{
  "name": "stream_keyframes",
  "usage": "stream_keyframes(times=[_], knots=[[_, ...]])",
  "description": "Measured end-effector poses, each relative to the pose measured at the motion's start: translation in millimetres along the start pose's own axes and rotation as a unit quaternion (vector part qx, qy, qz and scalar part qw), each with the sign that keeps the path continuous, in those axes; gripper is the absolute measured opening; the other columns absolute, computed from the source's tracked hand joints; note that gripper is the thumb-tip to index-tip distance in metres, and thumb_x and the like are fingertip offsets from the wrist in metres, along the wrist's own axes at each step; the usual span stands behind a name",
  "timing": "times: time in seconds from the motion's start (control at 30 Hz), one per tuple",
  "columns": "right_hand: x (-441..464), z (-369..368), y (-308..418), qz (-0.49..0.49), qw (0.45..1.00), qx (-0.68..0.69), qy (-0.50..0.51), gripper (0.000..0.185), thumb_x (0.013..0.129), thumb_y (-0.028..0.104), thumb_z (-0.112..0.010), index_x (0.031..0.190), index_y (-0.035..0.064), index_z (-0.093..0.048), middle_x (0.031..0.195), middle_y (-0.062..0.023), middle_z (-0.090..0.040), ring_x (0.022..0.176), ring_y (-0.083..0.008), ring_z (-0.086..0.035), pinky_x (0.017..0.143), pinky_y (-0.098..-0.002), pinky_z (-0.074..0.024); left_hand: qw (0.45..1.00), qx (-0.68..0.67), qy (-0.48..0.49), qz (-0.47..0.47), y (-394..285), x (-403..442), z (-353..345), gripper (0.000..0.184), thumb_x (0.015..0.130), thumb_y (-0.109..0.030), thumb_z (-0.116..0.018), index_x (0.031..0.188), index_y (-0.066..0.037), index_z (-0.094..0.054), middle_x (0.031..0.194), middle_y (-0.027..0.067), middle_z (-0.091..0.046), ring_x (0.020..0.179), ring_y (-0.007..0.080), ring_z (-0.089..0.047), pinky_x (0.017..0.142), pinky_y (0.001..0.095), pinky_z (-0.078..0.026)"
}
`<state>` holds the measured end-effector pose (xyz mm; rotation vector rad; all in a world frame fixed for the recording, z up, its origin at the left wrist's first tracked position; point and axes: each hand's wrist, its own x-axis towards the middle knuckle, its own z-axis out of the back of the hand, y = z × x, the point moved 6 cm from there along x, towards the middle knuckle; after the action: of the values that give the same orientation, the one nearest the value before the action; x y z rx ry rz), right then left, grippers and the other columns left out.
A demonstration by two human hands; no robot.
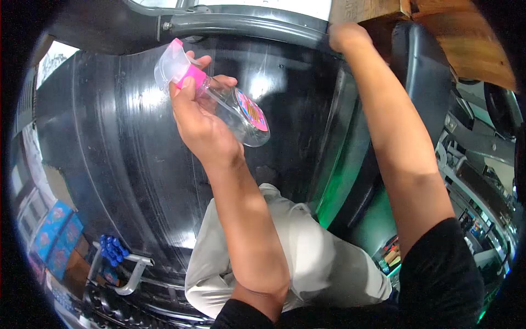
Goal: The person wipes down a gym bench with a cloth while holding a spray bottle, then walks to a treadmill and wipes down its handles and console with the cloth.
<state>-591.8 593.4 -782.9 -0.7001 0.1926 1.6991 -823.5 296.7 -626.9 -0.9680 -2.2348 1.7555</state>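
A clear bottle [241,112] with a pink collar, a clear cap and a round pink and blue label is in my left hand [198,109]. The fingers wrap round its neck, and the bottle lies tilted, its base toward the lower right. My right hand [349,37] is stretched far forward at the top, beside a wooden box [372,12]. It is blurred and its fingers are hidden, so I cannot make out what it holds or touches.
Beneath my hands lies a wide black glossy surface [137,142] with a dark raised rail [246,24] along its far edge. A metal bracket [131,274] with blue parts stands lower left. Blue patterned boxes [55,236] are at the left. Racks fill the right side.
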Motion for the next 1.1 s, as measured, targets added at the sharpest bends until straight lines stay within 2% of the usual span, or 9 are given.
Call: stream_keyframes(times=[0.17, 0.23, 0.37, 0.53, 0.63, 0.8, 0.9, 0.93, 1.1], knots=[[-103.8, 68.5, 68.3, 0.032, 0.998, -0.019, -0.042, 0.034, 0.083, 0.008, -0.066, 0.116, -0.0005, -0.074, 0.115, -0.0269, -0.072, 0.109, -0.041, -0.07, 0.096, -0.0473, -0.0567, 1.0, -0.001, -0.014, -0.003, 3.8, 6.1, 7.8, 0.053, 0.099, -0.034, -0.046, 0.135, 0.002, -0.057, 0.117, 0.0164, -0.068, 0.078, 0.0257, -0.067, 0.079, 0.0409, -0.051], [-132.8, 75.5, 85.8, 0.071, 0.985, 0.082, -0.132, 0.03, 0.093, 0.013, -0.061, 0.115, -0.0051, -0.072, 0.105, -0.0222, -0.075, 0.105, -0.0311, -0.072, 0.092, -0.0429, -0.0563, 1.0, -0.001, -0.013, 0.004, 5.5, 6.8, 8.9, 0.054, 0.098, -0.035, -0.046, 0.136, 0.002, -0.056, 0.116, 0.0166, -0.068, 0.078, 0.0256, -0.067, 0.08, 0.041, -0.051], [-168.8, 11.0, 72.5, -0.049, 0.572, 0.814, -0.088, 0.03, 0.098, 0.007, -0.05, 0.12, -0.0005, -0.069, 0.113, -0.0127, -0.071, 0.106, -0.0248, -0.068, 0.093, -0.044, -0.0544, 1.0, -0.003, -0.007, 0.01, 8.0, 5.7, 8.4, 0.053, 0.097, -0.035, -0.048, 0.134, 0.002, -0.057, 0.115, 0.0171, -0.068, 0.078, 0.0253, -0.067, 0.08, 0.0409, -0.051], [-160.3, -13.2, 50.3, -0.159, 0.366, 0.917, -0.031, 0.038, 0.106, 0.005, -0.032, 0.128, -0.0018, -0.062, 0.123, -0.0172, -0.068, 0.111, -0.034, -0.068, 0.101, -0.0516, -0.0571, 0.999, -0.011, -0.02, 0.024, 7.2, 6.2, 11.3, 0.052, 0.097, -0.035, -0.049, 0.133, 0.002, -0.058, 0.114, 0.0168, -0.068, 0.076, 0.0248, -0.068, 0.079, 0.0397, -0.052], [-144.9, -28.8, 45.5, -0.156, 0.32, 0.934, 0.001, 0.03, 0.105, 0.007, -0.04, 0.113, -0.002, -0.067, 0.11, -0.0184, -0.071, 0.095, -0.0344, -0.071, 0.082, -0.051, -0.0626, 0.999, -0.016, -0.023, 0.037, 10.0, 4.7, 13.9, 0.052, 0.097, -0.036, -0.049, 0.133, 0.001, -0.058, 0.114, 0.0161, -0.069, 0.076, 0.0243, -0.067, 0.079, 0.0394, -0.052], [-159.0, -75.7, 59.3, -0.234, 0.33, 0.91, 0.089, 0.03, 0.104, 0.007, -0.039, 0.107, -0.0003, -0.068, 0.103, -0.0173, -0.07, 0.093, -0.0314, -0.072, 0.082, -0.0487, -0.0628, 0.998, -0.028, -0.035, 0.035, 5.9, 5.0, 14.3, 0.05, 0.099, -0.033, -0.047, 0.133, 0.001, -0.058, 0.114, 0.015, -0.068, 0.075, 0.023, -0.067, 0.077, 0.0382, -0.051], [-103.4, -77.7, 39.6, -0.137, 0.384, 0.913, 0.026, 0.03, 0.103, 0.004, -0.037, 0.111, -0.0014, -0.065, 0.101, -0.0191, -0.07, 0.092, -0.0333, -0.072, 0.08, -0.0493, -0.0633, 0.998, -0.024, -0.022, 0.053, 4.0, 2.3, 19.7, 0.049, 0.1, -0.032, -0.047, 0.133, 0.003, -0.057, 0.113, 0.0146, -0.068, 0.074, 0.023, -0.066, 0.076, 0.0378, -0.051], [-79.2, -86.2, 42.4, -0.205, 0.282, 0.935, 0.066, 0.028, 0.102, 0.003, -0.037, 0.114, -0.0019, -0.062, 0.102, -0.0201, -0.069, 0.091, -0.0358, -0.071, 0.08, -0.0504, -0.0635, 0.998, -0.027, -0.04, 0.049, 4.7, 3.1, 22.1, 0.049, 0.101, -0.032, -0.046, 0.133, 0.003, -0.058, 0.112, 0.0144, -0.068, 0.074, 0.023, -0.066, 0.076, 0.0375, -0.051], [-86.8, -42.2, 173.1, -0.106, 0.331, 0.936, 0.061, 0.029, 0.102, 0.009, -0.054, 0.127, -0.0023, -0.062, 0.115, -0.0166, -0.07, 0.105, -0.0314, -0.07, 0.098, -0.0465, -0.0569, 0.998, -0.036, -0.042, 0.022, 2.8, 4.5, 26.3, 0.049, 0.101, -0.033, -0.047, 0.132, 0.003, -0.058, 0.111, 0.0147, -0.069, 0.075, 0.0239, -0.067, 0.075, 0.0379, -0.052]])
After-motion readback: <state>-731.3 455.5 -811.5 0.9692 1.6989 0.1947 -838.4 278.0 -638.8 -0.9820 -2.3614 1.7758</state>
